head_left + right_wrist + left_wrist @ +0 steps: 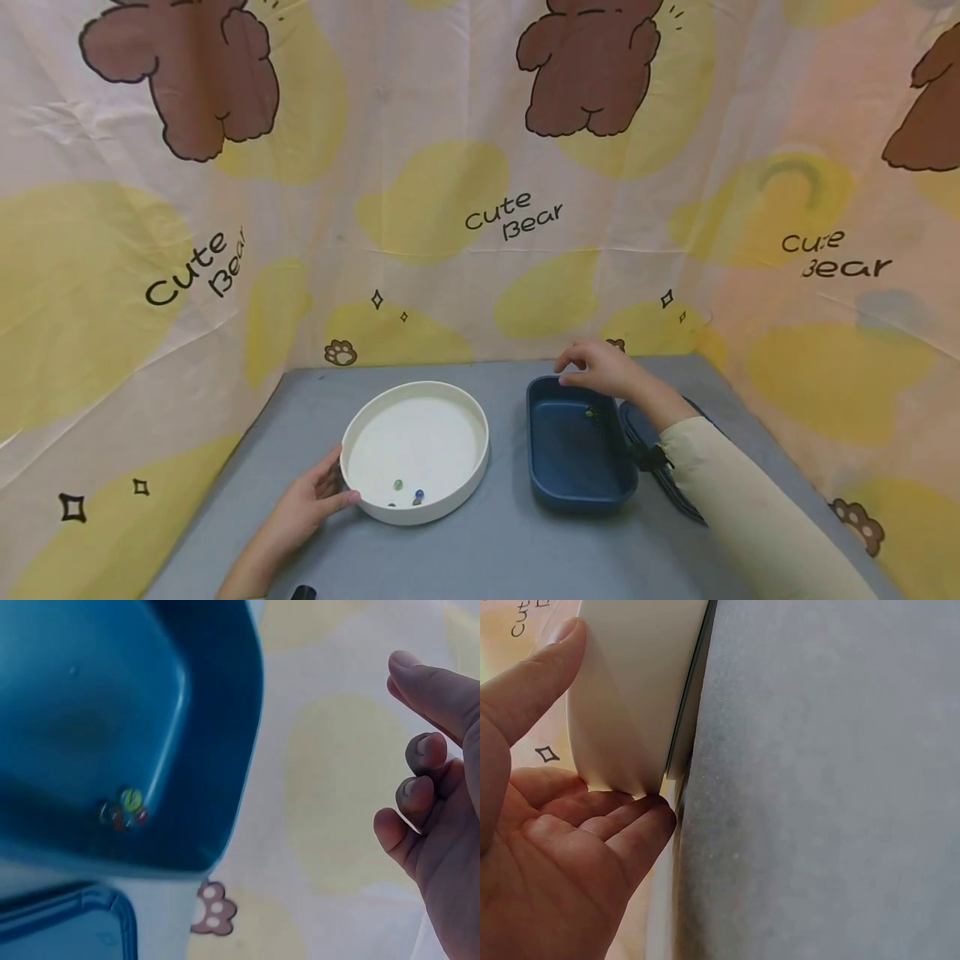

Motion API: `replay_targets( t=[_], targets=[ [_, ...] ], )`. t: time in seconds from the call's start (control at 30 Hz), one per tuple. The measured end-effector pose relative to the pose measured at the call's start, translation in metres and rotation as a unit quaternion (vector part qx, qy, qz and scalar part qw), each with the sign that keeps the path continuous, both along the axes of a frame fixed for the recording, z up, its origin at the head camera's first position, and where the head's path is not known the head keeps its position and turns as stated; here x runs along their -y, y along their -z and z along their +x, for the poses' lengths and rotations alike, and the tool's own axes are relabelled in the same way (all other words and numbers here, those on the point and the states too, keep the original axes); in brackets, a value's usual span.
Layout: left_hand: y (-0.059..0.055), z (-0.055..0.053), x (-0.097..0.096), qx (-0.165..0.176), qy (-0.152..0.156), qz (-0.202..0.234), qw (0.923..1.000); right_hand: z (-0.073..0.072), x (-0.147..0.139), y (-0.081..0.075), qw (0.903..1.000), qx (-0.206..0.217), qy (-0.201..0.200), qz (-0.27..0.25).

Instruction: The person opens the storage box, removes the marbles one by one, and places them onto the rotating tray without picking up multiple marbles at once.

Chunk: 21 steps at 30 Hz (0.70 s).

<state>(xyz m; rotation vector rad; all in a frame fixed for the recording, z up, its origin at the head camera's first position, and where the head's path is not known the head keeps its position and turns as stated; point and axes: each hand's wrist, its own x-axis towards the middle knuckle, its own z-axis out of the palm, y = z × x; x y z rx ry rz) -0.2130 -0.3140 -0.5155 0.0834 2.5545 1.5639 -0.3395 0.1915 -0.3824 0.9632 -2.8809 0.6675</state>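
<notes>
A round white tray [420, 442] with a low wall stands on the left of the table. My left hand [311, 500] holds its left side, the thumb at the near wall and the fingers around the outer wall [630, 712]. Several small glass marbles [418, 496] lie in the tray near its front. To the right is a deep blue rectangular container [577, 450], with several marbles [126, 806] together in one corner. Above its far end hovers my right hand [603, 371], fingers loosely bent, nothing seen between them [442, 780].
A blue lid [686, 492] lies to the right of the container, partly hidden by my right forearm. A small black object [303, 592] shows at the bottom edge. Behind the grey table [510, 550] hangs a printed cloth [420, 292] with bears.
</notes>
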Motion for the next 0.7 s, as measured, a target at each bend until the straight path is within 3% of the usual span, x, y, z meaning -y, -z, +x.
replay_targets(
  t=[0.23,0.47,0.7],
  targets=[
    [0.001,-0.001,0.0,-0.002,0.002,-0.001,1.0,0.002,-0.02,0.013,0.999,0.039,0.014,0.019],
    [0.0,0.0,0.0,0.005,-0.003,-0.006,1.0,0.0,-0.034,0.036,0.9986,0.001,0.023,0.048],
    [-0.001,0.0,-0.001,0.011,-0.005,-0.006,0.9999,0.002,-0.044,0.054,0.9965,0.001,0.062,0.056]
  ],
)
